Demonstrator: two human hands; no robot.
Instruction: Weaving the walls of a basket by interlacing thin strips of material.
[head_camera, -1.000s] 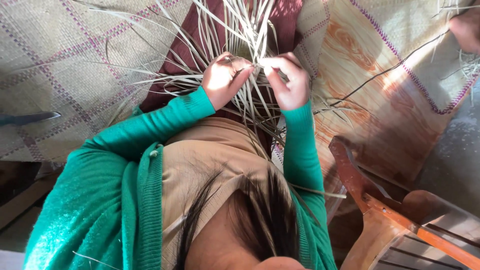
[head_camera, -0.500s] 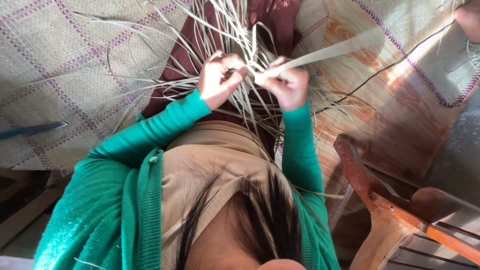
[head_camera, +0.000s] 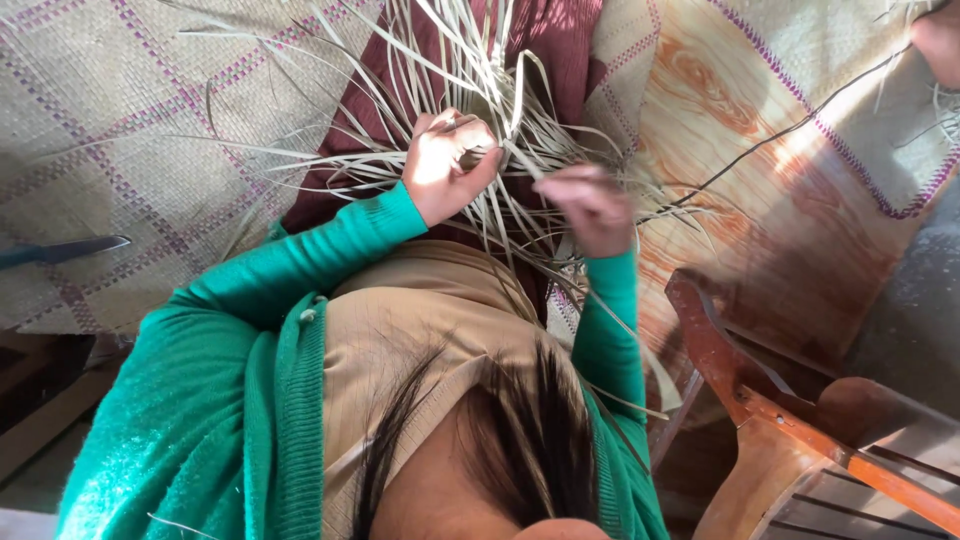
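A loose bundle of pale dried leaf strips (head_camera: 470, 70) fans out over my lap on dark red cloth (head_camera: 560, 30). My left hand (head_camera: 450, 165), in a green sleeve, grips a cluster of the strips where they cross. To its right, blurred by motion, my right hand (head_camera: 592, 208) pinches one thin strip that runs up toward my left hand. Both hands are close together above my beige top (head_camera: 420, 320).
A woven mat (head_camera: 150, 120) with purple check lines covers the floor on the left and the far right. A knife blade (head_camera: 70, 250) lies on it at the left edge. A wooden chair (head_camera: 770, 420) stands at the lower right. Another person's hand (head_camera: 940, 40) shows top right.
My right hand has let the long strip drop and moved down and to the right, away from my left hand. My left hand stays on the bundle.
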